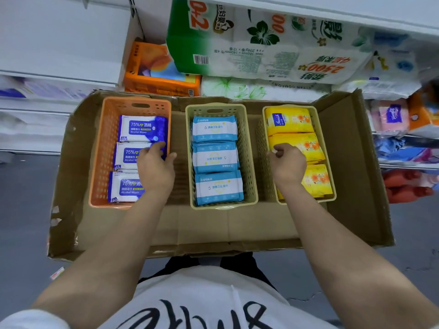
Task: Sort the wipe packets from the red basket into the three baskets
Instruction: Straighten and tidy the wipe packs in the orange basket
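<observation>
Packets lie sorted by colour; left hand presses the blue-white alcohol-wipe packet flat in the orange plastic basket, fingers together; right hand, fingers curled, pinches the yellow packet.

orange basket: three blue-white alcohol wipe packets, flat, in a row
middle beige basket: three light-blue packets, flat
right beige basket: yellow packets, flat
</observation>
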`<state>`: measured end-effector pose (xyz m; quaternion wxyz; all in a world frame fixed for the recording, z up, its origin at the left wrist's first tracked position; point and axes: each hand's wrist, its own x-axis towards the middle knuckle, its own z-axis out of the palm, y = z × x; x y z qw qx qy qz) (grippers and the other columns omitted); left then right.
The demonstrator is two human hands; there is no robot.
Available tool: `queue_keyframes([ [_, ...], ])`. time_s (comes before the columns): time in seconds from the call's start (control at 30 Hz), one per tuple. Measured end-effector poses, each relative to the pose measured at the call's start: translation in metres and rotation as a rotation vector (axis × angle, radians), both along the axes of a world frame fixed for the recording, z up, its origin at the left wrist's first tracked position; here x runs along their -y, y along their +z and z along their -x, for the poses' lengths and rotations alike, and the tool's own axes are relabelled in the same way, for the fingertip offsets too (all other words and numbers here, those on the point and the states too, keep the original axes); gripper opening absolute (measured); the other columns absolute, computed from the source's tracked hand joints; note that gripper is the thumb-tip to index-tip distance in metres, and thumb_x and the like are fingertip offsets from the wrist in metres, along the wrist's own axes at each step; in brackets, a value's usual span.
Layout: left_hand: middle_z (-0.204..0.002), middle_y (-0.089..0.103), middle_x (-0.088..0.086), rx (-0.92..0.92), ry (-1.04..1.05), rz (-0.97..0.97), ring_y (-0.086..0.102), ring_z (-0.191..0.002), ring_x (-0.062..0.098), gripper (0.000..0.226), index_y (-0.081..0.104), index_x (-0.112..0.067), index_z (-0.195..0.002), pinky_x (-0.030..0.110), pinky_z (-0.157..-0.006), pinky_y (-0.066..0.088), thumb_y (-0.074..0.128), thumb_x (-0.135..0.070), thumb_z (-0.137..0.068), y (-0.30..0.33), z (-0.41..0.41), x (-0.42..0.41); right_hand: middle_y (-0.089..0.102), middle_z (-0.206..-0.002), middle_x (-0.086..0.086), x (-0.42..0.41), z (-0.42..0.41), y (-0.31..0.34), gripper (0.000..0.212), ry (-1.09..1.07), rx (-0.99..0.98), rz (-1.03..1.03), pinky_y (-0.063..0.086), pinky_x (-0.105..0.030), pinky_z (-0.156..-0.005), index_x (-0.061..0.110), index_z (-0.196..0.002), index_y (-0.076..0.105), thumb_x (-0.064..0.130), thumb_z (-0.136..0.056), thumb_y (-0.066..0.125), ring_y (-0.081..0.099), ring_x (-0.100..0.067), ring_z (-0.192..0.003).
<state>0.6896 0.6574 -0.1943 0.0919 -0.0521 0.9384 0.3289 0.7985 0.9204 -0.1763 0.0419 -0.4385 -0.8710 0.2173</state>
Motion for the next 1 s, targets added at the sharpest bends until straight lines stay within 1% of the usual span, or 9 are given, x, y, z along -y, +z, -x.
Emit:
queue_keyframes([
  [0.07, -0.118, 0.065, 0.010, 0.056, -0.008, -0.031, 0.057, -0.115, 0.027, 0.044, 0.058, -0.016, -0.133, 0.039, -0.087, 0.048, 0.068, -0.028, -0.092, -0.001, 0.002, 0.002, 0.074, -0.106, -0.008, 0.001, 0.002, 0.002, 0.027, 0.005, 0.053, 0.029, 0.049, -0.031, -0.079, 0.012, -0.113, 0.072, 0.028, -0.091, 0.067, 0.067, -0.030, -0.099],
  [0.17, -0.115, 0.068, 0.006, 0.091, -0.013, -0.065, 0.058, -0.115, 0.025, 0.044, 0.057, -0.017, -0.135, 0.035, -0.085, 0.047, 0.067, -0.023, -0.093, -0.001, 0.005, 0.003, 0.074, -0.103, -0.011, 0.003, 0.010, 0.005, 0.022, 0.014, 0.118, 0.014, 0.050, -0.034, -0.080, 0.012, -0.107, 0.074, 0.026, -0.090, 0.068, 0.066, -0.034, -0.098],
  [0.33, -0.110, 0.069, 0.004, 0.130, -0.015, -0.102, 0.059, -0.115, 0.021, 0.046, 0.056, -0.020, -0.136, 0.030, -0.081, 0.045, 0.068, -0.024, -0.092, -0.004, 0.008, 0.008, 0.072, -0.098, -0.016, 0.003, 0.017, 0.004, 0.018, 0.023, 0.211, -0.082, 0.045, -0.031, -0.072, 0.009, -0.099, 0.076, 0.020, -0.092, 0.064, 0.066, -0.037, -0.093],
  [0.47, -0.113, 0.068, 0.004, 0.134, -0.017, -0.106, 0.057, -0.118, 0.020, 0.047, 0.055, -0.020, -0.137, 0.028, -0.079, 0.045, 0.068, -0.025, -0.092, -0.006, 0.009, 0.009, 0.072, -0.096, -0.017, 0.003, 0.024, 0.002, 0.018, 0.034, 0.231, -0.112, 0.046, -0.032, -0.072, 0.010, -0.097, 0.076, 0.020, -0.092, 0.063, 0.066, -0.038, -0.092],
  [0.57, -0.117, 0.064, 0.006, 0.081, -0.018, -0.082, 0.054, -0.119, 0.021, 0.047, 0.054, -0.018, -0.139, 0.028, -0.081, 0.042, 0.067, -0.023, -0.093, -0.001, 0.005, 0.005, 0.072, -0.096, -0.018, 0.002, 0.029, 0.002, 0.018, 0.041, 0.239, -0.109, 0.041, -0.030, -0.069, 0.008, -0.095, 0.075, 0.019, -0.092, 0.062, 0.066, -0.038, -0.092],
  [0.67, -0.115, 0.064, 0.008, -0.015, -0.061, -0.090, 0.056, -0.113, 0.022, 0.045, 0.056, -0.017, -0.138, 0.029, -0.084, 0.041, 0.066, -0.021, -0.094, 0.007, -0.005, -0.005, 0.072, -0.100, -0.018, 0.006, 0.030, 0.007, 0.019, 0.045, 0.200, -0.106, 0.038, -0.029, -0.068, 0.005, -0.099, 0.073, 0.017, -0.093, 0.060, 0.066, -0.037, -0.094],
  [0.8, -0.115, 0.067, 0.007, 0.100, -0.203, -0.101, 0.060, -0.109, 0.022, 0.055, 0.050, -0.020, -0.143, 0.033, -0.083, 0.047, 0.069, -0.022, -0.092, 0.008, -0.018, -0.017, 0.073, -0.095, -0.011, 0.032, 0.024, 0.010, 0.022, 0.148, 0.124, -0.069, 0.042, -0.027, -0.067, 0.009, -0.099, 0.074, 0.026, -0.094, 0.061, 0.066, -0.030, -0.090],
  [0.9, -0.108, 0.069, 0.004, 0.142, -0.240, -0.123, 0.060, -0.100, 0.013, 0.055, 0.050, -0.021, -0.143, 0.026, -0.074, 0.044, 0.068, -0.015, -0.091, 0.010, -0.016, -0.018, 0.071, -0.089, -0.010, 0.047, 0.015, 0.000, 0.023, 0.173, 0.205, -0.021, 0.039, -0.028, -0.063, 0.009, -0.092, 0.072, 0.031, -0.093, 0.063, 0.066, -0.028, -0.086],
  [1.0, -0.102, 0.072, 0.002, 0.171, -0.232, -0.100, 0.064, -0.100, 0.016, 0.055, 0.051, -0.023, -0.141, 0.028, -0.075, 0.043, 0.068, -0.013, -0.090, 0.012, -0.010, -0.017, 0.070, -0.087, -0.013, 0.053, 0.012, -0.003, 0.020, 0.143, 0.234, -0.026, 0.037, -0.027, -0.062, 0.008, -0.088, 0.069, 0.026, -0.093, 0.063, 0.065, -0.030, -0.084],
])
